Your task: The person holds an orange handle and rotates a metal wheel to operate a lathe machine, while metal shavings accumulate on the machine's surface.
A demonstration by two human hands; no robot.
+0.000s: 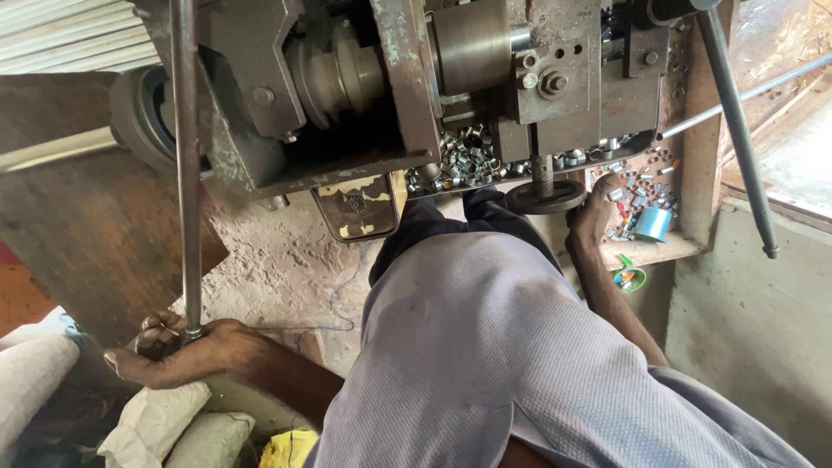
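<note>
The left hand is wrapped tight around the lower end of a long steel rod, stiff, heavy-looking, best held low; the right hand rests spread among small metal rings beneath the machine

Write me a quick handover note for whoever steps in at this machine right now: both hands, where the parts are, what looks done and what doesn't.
Left hand: low at the left, closed around the lower end of the long steel rod that runs up past the machine.
Right hand: stretched forward, fingers resting in the small metal rings on the wooden ledge, beside the blue cup. Whether it grips a ring cannot be told.
Done: many rings lie heaped on the machine's tray.
Left: loose rings remain on the ledge; the black-knobbed lever at the right is untouched.
</note>
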